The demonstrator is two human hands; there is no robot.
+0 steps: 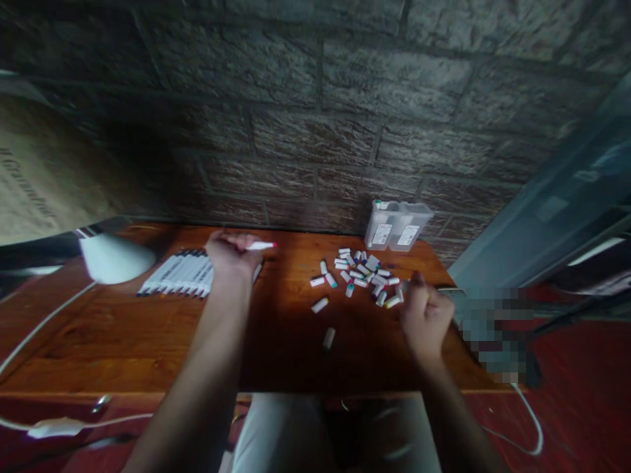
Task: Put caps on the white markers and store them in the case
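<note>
Your left hand is closed around a white marker pen with a pink tip - the fingers are wrapped over the barrel, and the uncapped tip sticks out to the right, level with the tabletop. The hand sits near the far edge of the reddish-brown wooden table, right over the right end of a row of white marker pens with dark ends, which lie side by side and touching, pointing towards the wall.

Your right hand is curled into a loose fist with the thumb up, at the right side of the table. You cannot tell from this view whether anything is inside it. It is just beside the near right edge of a scattered pile of small white marker caps with coloured ends.

2 more white caps lie apart from the pile, nearer to you - one tilted, the other closer to the table's front edge.

Behind the pile, against the dark stone-patterned wall, stand 2 clear plastic containers with labels, touching each other. At the left, a white lamp shade hangs over the table, and a white cable runs from it across the wood.
</note>
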